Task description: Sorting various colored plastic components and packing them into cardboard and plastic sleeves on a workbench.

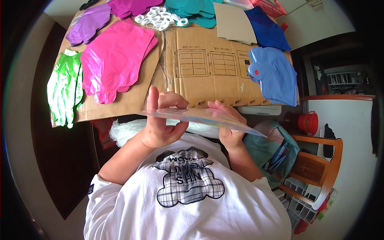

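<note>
In front of my chest, a thin flat sheet of clear plastic, perhaps a bag (200,116), is held almost edge-on, its right end tipping downward. My left hand (162,122) grips its left part, with one finger pointing up and the others curled at the edge. Near its right part, my right hand (229,127) pinches it between thumb and fingers. What lies inside the plastic, if anything, I cannot make out. Beyond my hands, pink shiny sheets (116,58) and green shiny pieces (65,88) lie on a cardboard-covered table (192,86).
Light blue cut pieces (276,74), dark blue sheets (269,30), beige sheets (235,24), teal sheets (196,12), purple sheets (89,25) and white cord loops (159,19) edge the table. A wooden chair (314,166) with a teal bag (262,150) stands right. White strands (126,130) lie below my hands.
</note>
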Tool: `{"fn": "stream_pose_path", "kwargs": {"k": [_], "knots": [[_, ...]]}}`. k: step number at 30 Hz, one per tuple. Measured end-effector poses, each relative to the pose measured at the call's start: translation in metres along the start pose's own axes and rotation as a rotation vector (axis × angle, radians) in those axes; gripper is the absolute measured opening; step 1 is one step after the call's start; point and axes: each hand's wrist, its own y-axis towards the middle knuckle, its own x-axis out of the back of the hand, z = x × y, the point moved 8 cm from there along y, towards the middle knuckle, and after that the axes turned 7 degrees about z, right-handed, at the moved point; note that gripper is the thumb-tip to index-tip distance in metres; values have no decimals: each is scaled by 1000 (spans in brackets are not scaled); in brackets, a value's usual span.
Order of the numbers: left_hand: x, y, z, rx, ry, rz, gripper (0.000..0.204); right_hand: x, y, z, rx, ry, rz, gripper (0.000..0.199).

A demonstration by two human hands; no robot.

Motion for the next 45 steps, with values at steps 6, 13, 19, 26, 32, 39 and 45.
{"fn": "stream_pose_path", "kwargs": {"k": [6, 13, 19, 26, 32, 39, 45], "knots": [[-4, -8, 4, 6, -127, 19, 113, -1, 5, 4, 7, -63, 40, 31], [2, -3, 4, 30, -212, 0, 115, 6, 12, 8, -58, 66, -19, 39], [0, -1, 1, 55, -36, 96, 123, 11, 19, 26, 162, -213, 40, 33], [-1, -10, 0, -35, 8, 78, 119, 10, 9, 30, 172, -242, -25, 33], [-4, -14, 10, 137, -42, 58, 116, 7, 6, 8, -15, -203, -2, 19], [1, -14, 47, 843, -202, 99, 116, 4, 21, -42, -670, 287, 111, 33], [17, 4, 47, 849, 319, 336, 90, 5, 46, -48, -722, 161, 213, 31]]}}
